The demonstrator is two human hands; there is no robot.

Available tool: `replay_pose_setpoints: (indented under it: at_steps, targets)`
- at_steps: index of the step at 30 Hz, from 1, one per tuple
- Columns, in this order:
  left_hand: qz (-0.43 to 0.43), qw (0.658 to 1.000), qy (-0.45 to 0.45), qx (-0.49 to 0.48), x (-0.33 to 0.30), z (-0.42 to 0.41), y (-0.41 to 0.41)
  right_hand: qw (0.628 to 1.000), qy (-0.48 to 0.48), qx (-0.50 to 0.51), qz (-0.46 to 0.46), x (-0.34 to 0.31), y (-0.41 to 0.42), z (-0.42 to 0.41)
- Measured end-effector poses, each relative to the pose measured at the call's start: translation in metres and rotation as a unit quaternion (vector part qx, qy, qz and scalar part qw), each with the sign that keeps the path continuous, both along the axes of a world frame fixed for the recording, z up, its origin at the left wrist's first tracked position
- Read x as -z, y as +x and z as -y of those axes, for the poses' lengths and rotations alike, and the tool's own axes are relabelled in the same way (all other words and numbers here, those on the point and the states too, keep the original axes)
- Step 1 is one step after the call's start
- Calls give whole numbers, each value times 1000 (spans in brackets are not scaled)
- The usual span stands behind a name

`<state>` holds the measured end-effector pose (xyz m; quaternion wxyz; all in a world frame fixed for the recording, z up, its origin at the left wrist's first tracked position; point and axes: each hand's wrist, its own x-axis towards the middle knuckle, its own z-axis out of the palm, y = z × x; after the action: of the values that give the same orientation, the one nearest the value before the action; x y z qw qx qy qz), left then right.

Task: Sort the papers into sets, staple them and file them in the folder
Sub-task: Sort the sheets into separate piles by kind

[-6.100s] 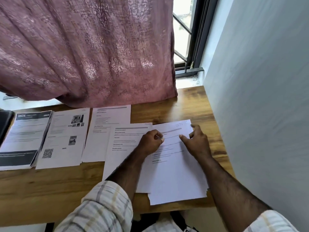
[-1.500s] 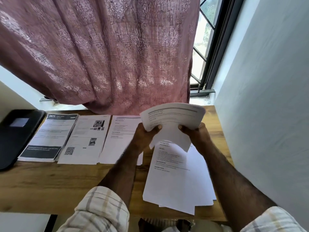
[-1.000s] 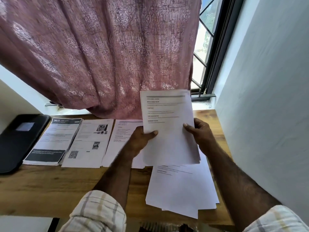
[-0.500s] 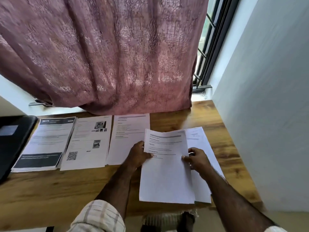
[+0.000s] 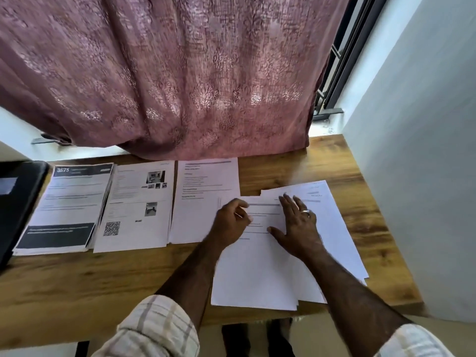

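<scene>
Sorting step, judged: loose white printed sheets (image 5: 260, 269) are lying fanned on the wooden table's (image 5: 77, 284) right side. Left hand (image 5: 230, 222) is pinching the top sheet's edge; right hand (image 5: 296, 225) is pressing flat, fingers spread. Next: matching it to the three sorted stacks (image 5: 136, 210), leftward.

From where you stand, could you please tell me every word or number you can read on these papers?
"3E75", or perhaps "3675": white figures in the dark header of the leftmost stack.
QR code sheet: a code and photos, text too blurred.
Third sheet and the papers under both hands: lines unreadable.
</scene>
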<state>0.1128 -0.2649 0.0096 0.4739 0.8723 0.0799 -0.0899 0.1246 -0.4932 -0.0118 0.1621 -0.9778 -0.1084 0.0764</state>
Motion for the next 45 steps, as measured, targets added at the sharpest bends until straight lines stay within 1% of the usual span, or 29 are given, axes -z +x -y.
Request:
replay_pose_setpoints:
  at_steps: [1,3,4,6,8,11,12,14,16,18,19,20,23,27,28,31,33,37,39,41,43,45]
  targets:
    - [-30,999,-33,10,4,4,2,1000,1,-3,-3,8,1,0]
    - [-54,998,-41,4,14,9,3,1000,21,-4,3,20,0,3]
    - [-69,996,-50,-14,16,8,6,999,34,-6,16,24,0,4]
    - [-123,985,-106,-59,12,7,13,996,73,-13,44,26,-2,4]
    - [-156,973,-148,-85,3,7,20,989,137,2,53,21,-4,1]
    - [-177,967,-155,-93,-6,11,26,961,268,71,5,8,-5,-2]
    - [-191,965,-153,-98,-8,12,28,950,303,79,5,5,-6,-2]
    - [-225,952,-168,-119,-11,13,32,932,353,76,31,-2,-9,-2]
    - [-263,926,-228,-149,-14,10,37,923,380,54,38,-10,-10,-2]
    - [-301,893,-288,-172,-20,6,41,931,365,13,27,-11,-10,-1]
    - [-312,884,-299,-175,-24,5,42,939,345,-12,15,-10,-10,-1]
    - [-317,883,-296,-178,-28,6,43,945,325,-34,3,-10,-10,0]
    - [-313,893,-270,-179,-36,7,45,960,270,-76,-4,-6,-9,2]
    - [-345,885,-259,-172,-40,7,47,978,202,-9,50,3,3,9]
    - [-343,886,-258,-174,-40,7,47,978,205,-17,43,4,8,12]
    - [-327,882,-273,-203,-39,9,47,967,238,-84,-35,-6,12,13]
    - [-329,883,-269,-199,-38,12,48,961,246,-115,-48,-11,10,9]
    - [-334,903,-208,-176,-42,18,52,958,246,-135,-58,-18,8,4]
    - [-345,907,-174,-167,-43,22,53,963,231,-120,-66,-19,8,3]
    - [-346,906,-167,-180,-46,24,52,981,185,-49,-38,-19,12,4]
    - [-340,898,-189,-207,-46,23,50,997,78,18,-18,-12,18,7]
    - [-330,891,-217,-224,-44,20,48,999,-19,18,-36,-4,23,10]
